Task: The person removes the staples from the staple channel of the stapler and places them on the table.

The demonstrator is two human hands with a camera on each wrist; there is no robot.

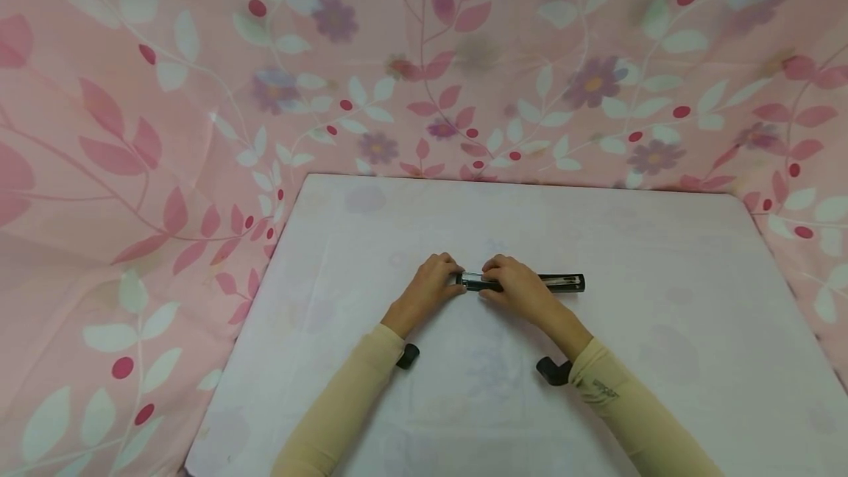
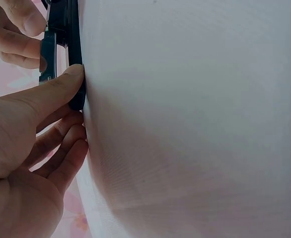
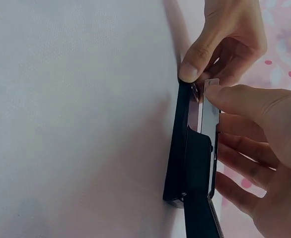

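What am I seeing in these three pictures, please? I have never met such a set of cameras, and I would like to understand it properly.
There is no machine here: a person works with two bare hands, wearing pale yellow sleeves. The wide picture comes from a camera on the head, looking forward and down. The two close pictures come from a camera on each wrist, so the table seems turned on its side.

On the table's pale surface is a black stapler, opened up. The left hand pinches one end of its base. The right hand holds the metal strip above the base, between thumb and fingers. Behind the table is a pink flowered cloth.
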